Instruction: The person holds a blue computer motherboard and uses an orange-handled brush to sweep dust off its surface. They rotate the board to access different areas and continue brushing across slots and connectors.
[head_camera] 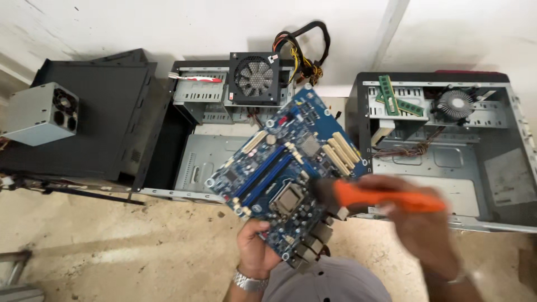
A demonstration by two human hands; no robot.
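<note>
currently brushing: my left hand [254, 251] grips the blue rectangular motherboard [288, 173] by its edge; my right hand [417, 221] clasps the orange-handled brush [386, 199]. next stroke likely needs light pressure near the socket.

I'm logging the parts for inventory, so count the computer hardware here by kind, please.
Open computer cases: 2
Blue motherboard, held in the left hand: 1
Loose grey power supply: 1
Green memory sticks: 2
Round CPU cooler: 1
Total: 7
</note>
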